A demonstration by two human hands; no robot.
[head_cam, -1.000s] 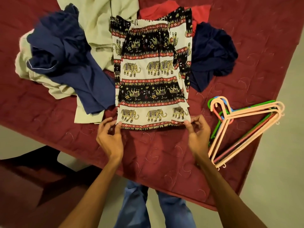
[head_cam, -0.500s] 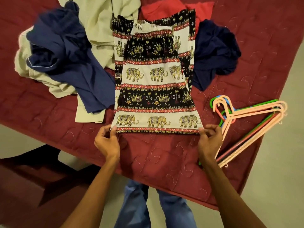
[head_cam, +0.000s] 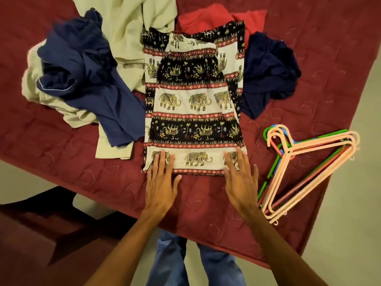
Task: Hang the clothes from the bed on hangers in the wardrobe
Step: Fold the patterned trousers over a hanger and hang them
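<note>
Task barely begun: nothing hung, wardrobe out of view. Elephant-print trousers [head_cam: 193, 112] lay folded flat mid-bed, thin printed cloth, banded black, cream and red. Left hand [head_cam: 161, 182] and right hand [head_cam: 241, 180] rested open-palmed, fingers spread, on the near hem, gripping nothing. Plastic hangers [head_cam: 305, 172] were stacked right of the trousers, untouched. Crumpled navy, cream and red garments lay beside and behind them on the quilted maroon bedspread [head_cam: 309, 48].

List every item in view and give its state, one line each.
elephant-print garment: folded, lying flat on bed
left hand: open, fingers on garment's hem
right hand: open, fingers on hem
hangers: stacked, empty, on bed
navy clothes: crumpled
cream garment: crumpled
red garment: partly covered
</note>
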